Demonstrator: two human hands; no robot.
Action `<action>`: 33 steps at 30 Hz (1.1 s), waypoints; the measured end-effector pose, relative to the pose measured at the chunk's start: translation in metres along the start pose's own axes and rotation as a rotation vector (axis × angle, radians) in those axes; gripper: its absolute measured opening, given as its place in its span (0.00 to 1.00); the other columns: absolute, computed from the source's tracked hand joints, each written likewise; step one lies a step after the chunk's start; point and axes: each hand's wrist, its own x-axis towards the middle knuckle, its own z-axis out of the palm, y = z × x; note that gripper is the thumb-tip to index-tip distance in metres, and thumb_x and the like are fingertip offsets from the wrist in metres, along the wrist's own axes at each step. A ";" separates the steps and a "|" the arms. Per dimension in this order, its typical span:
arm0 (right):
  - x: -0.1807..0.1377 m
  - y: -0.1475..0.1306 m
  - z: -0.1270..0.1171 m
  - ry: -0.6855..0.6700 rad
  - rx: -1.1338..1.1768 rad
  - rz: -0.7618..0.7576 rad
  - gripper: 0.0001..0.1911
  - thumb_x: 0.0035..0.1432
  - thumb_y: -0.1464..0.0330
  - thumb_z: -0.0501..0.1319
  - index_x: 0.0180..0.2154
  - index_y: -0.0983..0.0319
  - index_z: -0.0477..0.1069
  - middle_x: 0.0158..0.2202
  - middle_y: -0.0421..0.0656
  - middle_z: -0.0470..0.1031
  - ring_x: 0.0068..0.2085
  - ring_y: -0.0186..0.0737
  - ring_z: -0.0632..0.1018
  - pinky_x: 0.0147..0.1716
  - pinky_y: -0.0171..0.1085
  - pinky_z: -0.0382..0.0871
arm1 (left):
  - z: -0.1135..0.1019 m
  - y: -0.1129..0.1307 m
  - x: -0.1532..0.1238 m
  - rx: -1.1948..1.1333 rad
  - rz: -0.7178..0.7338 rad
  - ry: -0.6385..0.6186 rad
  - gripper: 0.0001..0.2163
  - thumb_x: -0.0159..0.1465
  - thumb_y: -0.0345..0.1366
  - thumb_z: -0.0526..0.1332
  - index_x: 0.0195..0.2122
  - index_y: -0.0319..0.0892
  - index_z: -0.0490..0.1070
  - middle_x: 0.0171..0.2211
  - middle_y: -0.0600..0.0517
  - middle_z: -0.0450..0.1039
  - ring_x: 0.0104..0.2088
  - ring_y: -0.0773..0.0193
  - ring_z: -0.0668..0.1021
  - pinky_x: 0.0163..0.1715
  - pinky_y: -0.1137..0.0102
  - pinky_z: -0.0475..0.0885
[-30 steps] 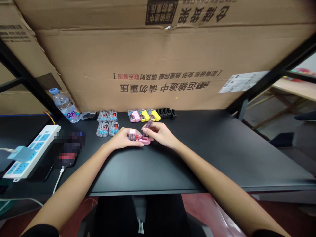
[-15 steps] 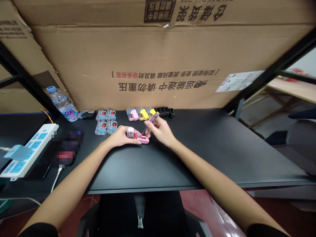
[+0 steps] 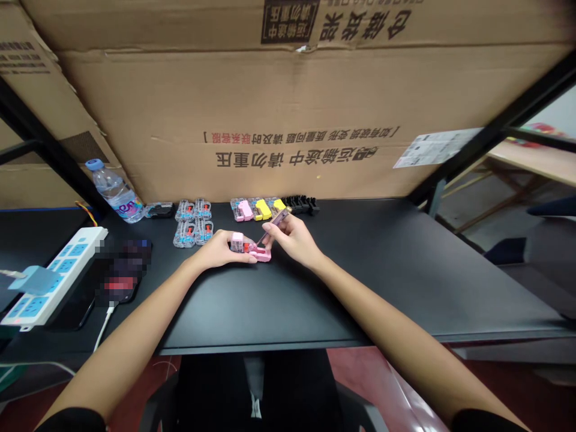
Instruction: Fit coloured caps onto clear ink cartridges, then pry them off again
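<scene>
My left hand [image 3: 219,248] is closed round a small pink-and-clear plastic device [image 3: 262,254] with a red part in its middle. It is held low over the black tabletop. My right hand [image 3: 294,240] pinches a slim screwdriver [image 3: 279,218] with a purplish handle, slanting down to the left. Its thin tip reaches the device near the red part; whether it sits in a screw is too small to see. The fingertips of both hands are close together at the device.
Several clear cases with red and blue parts [image 3: 185,233] lie left of my hands. Behind are clear pieces with a pink cover [image 3: 245,210] and yellow covers [image 3: 262,209], beside black parts [image 3: 302,204]. A water bottle [image 3: 117,193], power strip [image 3: 56,276] and charging phone [image 3: 123,273] stand left.
The screwdriver and my right hand have shifted very slightly. My left hand keeps the pink device in nearly the same place.
</scene>
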 end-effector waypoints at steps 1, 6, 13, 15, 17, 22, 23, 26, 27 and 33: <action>0.000 0.000 0.000 -0.008 -0.001 0.008 0.27 0.62 0.42 0.69 0.36 0.58 0.68 0.27 0.44 0.82 0.25 0.44 0.84 0.27 0.42 0.80 | 0.000 0.000 0.000 -0.003 0.000 -0.002 0.25 0.56 0.48 0.79 0.51 0.40 0.86 0.40 0.48 0.87 0.39 0.56 0.85 0.43 0.66 0.77; 0.001 -0.002 -0.002 -0.047 0.045 0.041 0.26 0.63 0.42 0.69 0.35 0.58 0.69 0.27 0.45 0.82 0.25 0.45 0.84 0.29 0.44 0.82 | 0.000 -0.002 -0.001 -0.015 0.002 -0.018 0.26 0.57 0.47 0.79 0.53 0.40 0.85 0.41 0.47 0.88 0.40 0.54 0.86 0.43 0.65 0.78; 0.003 0.000 -0.010 -0.150 0.024 0.023 0.26 0.65 0.45 0.69 0.40 0.63 0.76 0.33 0.47 0.85 0.32 0.42 0.85 0.40 0.43 0.84 | 0.002 -0.004 0.002 -0.052 0.021 0.028 0.26 0.57 0.46 0.79 0.54 0.39 0.85 0.44 0.46 0.88 0.43 0.52 0.87 0.49 0.62 0.80; 0.004 0.002 -0.011 -0.151 0.024 0.018 0.27 0.64 0.44 0.69 0.40 0.62 0.77 0.34 0.48 0.85 0.33 0.43 0.86 0.41 0.43 0.84 | 0.002 -0.004 0.003 -0.065 0.018 0.034 0.26 0.57 0.45 0.79 0.55 0.39 0.84 0.45 0.45 0.88 0.44 0.52 0.87 0.50 0.61 0.80; 0.005 0.005 -0.011 -0.134 0.025 0.010 0.27 0.63 0.43 0.69 0.39 0.62 0.77 0.33 0.48 0.85 0.33 0.43 0.85 0.40 0.44 0.84 | 0.002 -0.005 0.004 -0.083 0.013 0.036 0.26 0.57 0.44 0.79 0.55 0.38 0.84 0.46 0.45 0.87 0.44 0.52 0.87 0.51 0.60 0.80; 0.006 0.010 -0.005 -0.090 -0.003 -0.019 0.27 0.62 0.43 0.69 0.36 0.62 0.78 0.31 0.47 0.84 0.30 0.44 0.85 0.38 0.45 0.83 | 0.003 -0.007 0.005 -0.108 0.008 0.026 0.27 0.57 0.42 0.79 0.56 0.38 0.83 0.47 0.45 0.87 0.45 0.52 0.87 0.54 0.59 0.80; 0.006 0.011 -0.004 -0.088 -0.009 -0.017 0.26 0.62 0.43 0.70 0.35 0.61 0.78 0.31 0.46 0.84 0.30 0.45 0.85 0.38 0.46 0.84 | 0.003 -0.006 0.005 -0.106 0.008 0.021 0.27 0.57 0.42 0.79 0.56 0.38 0.83 0.47 0.45 0.87 0.45 0.53 0.87 0.54 0.59 0.79; 0.004 0.013 -0.002 -0.089 -0.027 -0.013 0.25 0.63 0.45 0.70 0.35 0.61 0.78 0.30 0.46 0.84 0.31 0.46 0.85 0.38 0.46 0.83 | 0.004 -0.004 0.005 -0.100 0.006 0.017 0.27 0.57 0.42 0.79 0.57 0.38 0.83 0.47 0.45 0.87 0.45 0.53 0.87 0.54 0.60 0.79; 0.004 0.013 -0.002 -0.085 -0.036 -0.016 0.24 0.63 0.45 0.70 0.35 0.61 0.77 0.31 0.46 0.84 0.32 0.46 0.85 0.38 0.46 0.83 | 0.004 -0.004 0.005 -0.101 0.007 0.018 0.27 0.57 0.42 0.79 0.57 0.38 0.83 0.47 0.45 0.87 0.44 0.53 0.87 0.54 0.60 0.79; -0.001 0.001 -0.006 -0.030 -0.002 -0.031 0.23 0.67 0.46 0.67 0.37 0.60 0.73 0.31 0.44 0.82 0.31 0.43 0.84 0.40 0.46 0.82 | 0.005 -0.003 0.006 -0.085 0.015 0.071 0.25 0.56 0.43 0.79 0.54 0.38 0.83 0.46 0.44 0.87 0.45 0.52 0.87 0.52 0.60 0.79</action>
